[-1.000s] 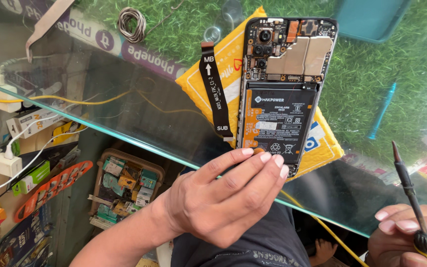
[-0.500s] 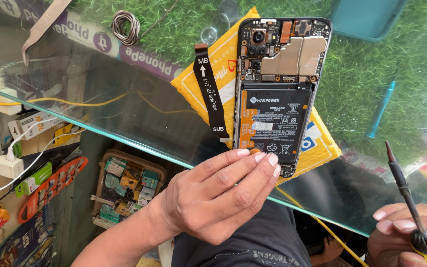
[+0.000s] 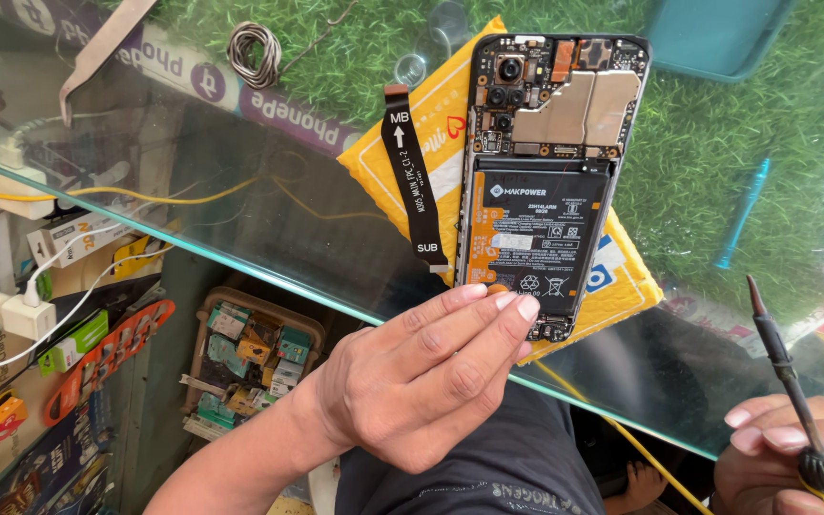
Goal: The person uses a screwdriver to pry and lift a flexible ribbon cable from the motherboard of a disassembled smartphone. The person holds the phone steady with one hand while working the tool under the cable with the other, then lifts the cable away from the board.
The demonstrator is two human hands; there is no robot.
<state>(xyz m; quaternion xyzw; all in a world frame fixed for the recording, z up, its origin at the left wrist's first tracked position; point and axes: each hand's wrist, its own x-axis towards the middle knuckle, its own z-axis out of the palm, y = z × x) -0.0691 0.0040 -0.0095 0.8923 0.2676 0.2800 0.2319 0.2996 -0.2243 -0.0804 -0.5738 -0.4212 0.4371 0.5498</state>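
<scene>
Glass counter [image 3: 240,229]: opened smartphone [image 3: 550,181] lies on a yellow padded envelope [image 3: 431,124] near the edge. Your left hand [image 3: 422,381] rests loosely, fingertips on its lower end; a nudge could slide it off. Right hand [image 3: 793,448] clenches a screwdriver [image 3: 784,372]; a slip risks puncturing the battery [image 3: 536,238] or tearing the loose flex cable [image 3: 412,181].

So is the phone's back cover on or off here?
Off. The phone lies with its battery, camera modules and metal shields exposed; the left hand touches its lower end.
</scene>
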